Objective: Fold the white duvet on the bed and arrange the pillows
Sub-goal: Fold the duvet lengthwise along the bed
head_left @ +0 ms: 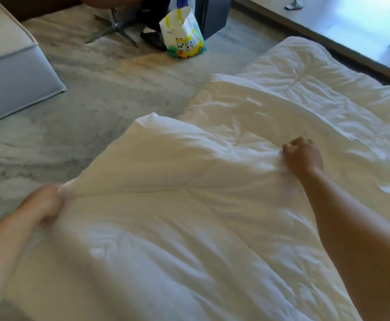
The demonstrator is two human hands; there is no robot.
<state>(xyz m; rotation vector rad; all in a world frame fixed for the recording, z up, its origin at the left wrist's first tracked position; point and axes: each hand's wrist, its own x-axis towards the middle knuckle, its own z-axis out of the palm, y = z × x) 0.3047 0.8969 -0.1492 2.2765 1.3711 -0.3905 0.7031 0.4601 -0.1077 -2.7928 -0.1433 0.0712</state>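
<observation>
A bunched edge of the soft, quilted white duvet (189, 223) is gripped in the curled left hand (47, 205), low at the near left, while a pinch of fabric farther in is held by the closed right hand (303, 156), arm stretched forward. The cloth between them is drawn taut, probably so a fold can be made. The duvet is spread over the bed; no pillows are seen. A cartoon-printed paper bag (184, 35) stands on the marble floor beyond.

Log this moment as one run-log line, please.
step: folding | left hand: grips duvet edge | right hand: pinches duvet mid-surface | pillows: not in view | bag: on floor
</observation>
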